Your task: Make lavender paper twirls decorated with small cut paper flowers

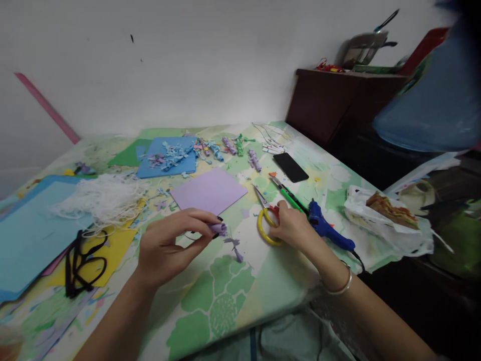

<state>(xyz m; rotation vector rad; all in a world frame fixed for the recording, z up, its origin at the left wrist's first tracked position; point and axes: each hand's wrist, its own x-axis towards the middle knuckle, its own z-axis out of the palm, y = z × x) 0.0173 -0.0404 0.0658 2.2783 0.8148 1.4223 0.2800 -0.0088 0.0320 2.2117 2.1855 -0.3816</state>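
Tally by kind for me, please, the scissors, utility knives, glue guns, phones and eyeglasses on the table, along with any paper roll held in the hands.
Scissors: 1
Utility knife: 1
Glue gun: 1
Phone: 1
Eyeglasses: 1
Held purple paper roll: 1
Total: 6

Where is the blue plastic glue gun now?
In the head view, the blue plastic glue gun lies right of centre, just right of the right hand, beside the green-and-black box cutter.
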